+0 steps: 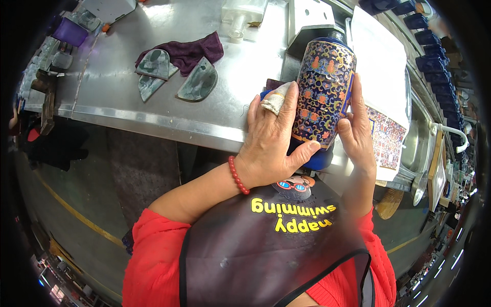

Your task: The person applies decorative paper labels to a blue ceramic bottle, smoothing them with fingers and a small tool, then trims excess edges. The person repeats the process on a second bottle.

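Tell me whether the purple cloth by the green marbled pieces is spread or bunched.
Bunched: the purple cloth lies in raised folds, a green marbled piece overlapping its left part.

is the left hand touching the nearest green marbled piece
Apart. The head view shows bare metal tabletop between the left hand and the green marbled piece.

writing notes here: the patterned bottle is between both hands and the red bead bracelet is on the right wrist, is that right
Not quite: the head view shows the red bead bracelet on the left wrist, not the right. The patterned bottle is between the left hand and right hand.
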A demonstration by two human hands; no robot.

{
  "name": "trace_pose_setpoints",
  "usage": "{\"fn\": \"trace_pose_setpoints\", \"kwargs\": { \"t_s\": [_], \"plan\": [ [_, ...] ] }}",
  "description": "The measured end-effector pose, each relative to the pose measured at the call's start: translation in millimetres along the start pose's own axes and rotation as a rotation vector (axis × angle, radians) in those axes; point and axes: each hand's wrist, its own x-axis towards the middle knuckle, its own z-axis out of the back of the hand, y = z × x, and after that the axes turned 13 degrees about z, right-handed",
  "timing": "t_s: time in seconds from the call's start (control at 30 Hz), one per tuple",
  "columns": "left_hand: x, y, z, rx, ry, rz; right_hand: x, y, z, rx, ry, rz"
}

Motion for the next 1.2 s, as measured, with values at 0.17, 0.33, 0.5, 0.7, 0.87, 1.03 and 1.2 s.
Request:
{"fn": "trace_pose_setpoints", "kwargs": {
  "t_s": [0.17, 0.33, 0.5, 0.7, 0.87, 1.03, 1.2],
  "plan": [
    [0.2, 0.7, 0.2, -0.019, -0.003, -0.017, -0.7, 1.3, -0.3, 0.059, -0.004, -0.010],
    [0.6, 2.0, 0.4, -0.022, -0.004, -0.027, -0.8, 2.0, -0.7, 0.059, -0.012, -0.012],
    [1.1, 2.7, 0.8, -0.042, -0.004, -0.039, -0.8, 1.5, -0.9, 0.096, -0.020, -0.010],
    [2.4, 4.9, -0.5, -0.069, -0.019, -0.060, -0.5, 1.9, 0.5, 0.107, -0.004, -0.033],
    [2.5, 5.8, -1.1, -0.080, -0.008, -0.044, -1.2, 2.6, -0.7, 0.145, -0.020, -0.045],
    [2.8, 6.9, -1.7, -0.101, -0.017, -0.053, -0.4, 1.8, 1.2, 0.099, -0.001, -0.034],
    [3.6, 10.9, -0.8, -0.144, 0.004, -0.056, 0.4, 3.3, 0.8, 0.118, -0.002, -0.033]
  ]
}}
